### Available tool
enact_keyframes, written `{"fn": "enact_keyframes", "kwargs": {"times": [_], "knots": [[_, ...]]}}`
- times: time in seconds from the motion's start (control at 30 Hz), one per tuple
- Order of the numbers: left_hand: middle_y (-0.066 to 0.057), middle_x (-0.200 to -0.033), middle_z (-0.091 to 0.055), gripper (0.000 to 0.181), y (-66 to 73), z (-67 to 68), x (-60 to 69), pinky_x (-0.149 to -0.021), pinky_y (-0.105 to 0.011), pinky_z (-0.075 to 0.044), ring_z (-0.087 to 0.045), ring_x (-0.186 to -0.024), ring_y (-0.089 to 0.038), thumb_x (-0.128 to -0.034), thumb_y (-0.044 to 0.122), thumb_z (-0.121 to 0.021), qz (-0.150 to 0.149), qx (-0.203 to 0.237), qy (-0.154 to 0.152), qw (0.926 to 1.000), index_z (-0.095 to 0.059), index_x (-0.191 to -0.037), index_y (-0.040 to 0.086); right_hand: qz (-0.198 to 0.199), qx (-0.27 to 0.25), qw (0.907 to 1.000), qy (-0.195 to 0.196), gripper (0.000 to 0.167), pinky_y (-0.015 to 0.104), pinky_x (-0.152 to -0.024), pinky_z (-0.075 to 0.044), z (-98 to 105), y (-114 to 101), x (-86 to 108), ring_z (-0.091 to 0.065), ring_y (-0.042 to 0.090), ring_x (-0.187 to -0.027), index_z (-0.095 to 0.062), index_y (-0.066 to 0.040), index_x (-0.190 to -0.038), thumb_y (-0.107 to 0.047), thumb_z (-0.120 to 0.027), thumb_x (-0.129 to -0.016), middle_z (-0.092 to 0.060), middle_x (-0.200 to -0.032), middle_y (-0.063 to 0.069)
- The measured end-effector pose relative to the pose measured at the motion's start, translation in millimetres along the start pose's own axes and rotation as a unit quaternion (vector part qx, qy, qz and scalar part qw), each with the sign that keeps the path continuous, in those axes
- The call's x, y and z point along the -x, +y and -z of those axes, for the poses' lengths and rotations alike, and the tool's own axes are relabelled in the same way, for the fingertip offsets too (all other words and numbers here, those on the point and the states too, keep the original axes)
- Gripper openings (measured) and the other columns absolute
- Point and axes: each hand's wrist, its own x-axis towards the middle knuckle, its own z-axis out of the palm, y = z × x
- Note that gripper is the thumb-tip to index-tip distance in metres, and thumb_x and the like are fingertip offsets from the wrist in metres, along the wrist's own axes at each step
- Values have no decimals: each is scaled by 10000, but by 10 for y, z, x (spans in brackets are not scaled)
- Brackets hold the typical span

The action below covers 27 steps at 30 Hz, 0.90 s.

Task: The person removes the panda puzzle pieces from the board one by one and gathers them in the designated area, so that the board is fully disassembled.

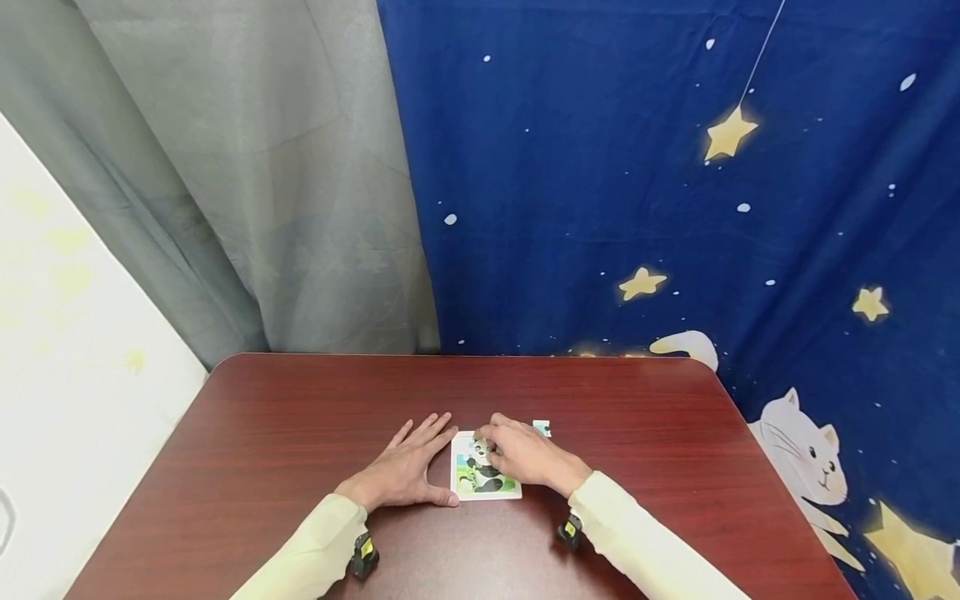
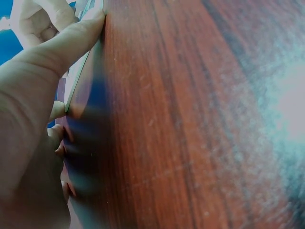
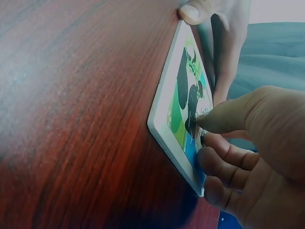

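A square panda jigsaw puzzle (image 1: 486,483) in a white frame lies flat on the table. My left hand (image 1: 405,468) lies at its left side with the fingers spread and fairly straight. The left thumb (image 2: 71,43) touches the frame's near left corner, and the index finger reaches its far left corner. Over the puzzle's upper right part, my right hand (image 1: 525,450) has its fingers bent. Its thumb (image 3: 228,117) and fingertips pinch a puzzle piece at the picture's surface, mostly hidden by the hand. Green, blue and black-and-white parts of the picture (image 3: 183,86) show.
A loose light-blue puzzle piece (image 1: 542,427) lies on the table just beyond the right hand. The dark red wooden table (image 1: 300,417) has its far edge against a grey curtain (image 1: 300,208) and a blue starry curtain (image 1: 562,167). A white wall or panel (image 1: 67,375) stands left.
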Motion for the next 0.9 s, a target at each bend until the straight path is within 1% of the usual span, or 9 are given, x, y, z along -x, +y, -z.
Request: {"fn": "enact_keyframes", "kwargs": {"times": [0.2,0.37,0.63,0.83,0.9], "knots": [[-127,-1798,-211,1160,5,-6,-14,-1339,-657,-155,-196,-1676,-374,-797,697,-827,17,9,-30,10000,-365,-1664,81,53,11,10000,17,346,182,-630,-443,-15,18,12,-480,37,-708,-720,-115,-1348,-122,-697,-1002,-628,-1020,10],[-138,-1795,-216,1160,-6,-1,-15,-1338,-660,-157,-202,-1674,-382,-791,683,-839,26,0,2,10000,-370,-1661,75,73,63,10000,-12,356,186,-628,-437,-2,10,-11,-475,42,-707,-719,-113,-1352,-132,-701,-997,-632,-1023,15],[-136,-1796,-215,1160,-3,9,-7,-1338,-661,-154,-199,-1674,-384,-791,682,-840,28,8,22,10000,-369,-1662,77,-68,-210,9997,-76,357,200,-671,-463,23,4,-11,-516,51,-756,-704,-121,-1346,-126,-719,-989,-605,-1061,22],[-132,-1796,-218,1156,-5,-8,-9,-1339,-661,-150,-203,-1674,-378,-792,690,-835,45,24,-3,10000,-373,-1661,84,-33,-270,9996,-16,238,220,-730,-499,10,6,-11,-562,74,-820,-737,-149,-1217,-123,-728,-980,-582,-1185,26],[-122,-1796,-222,1152,-5,-14,-7,-1341,-655,-149,-205,-1675,-370,-791,693,-834,66,23,-15,10000,-376,-1662,94,-57,-244,9997,0,226,228,-732,-506,6,8,-11,-574,77,-825,-736,-154,-1202,-128,-731,-978,-580,-1203,22]]}}
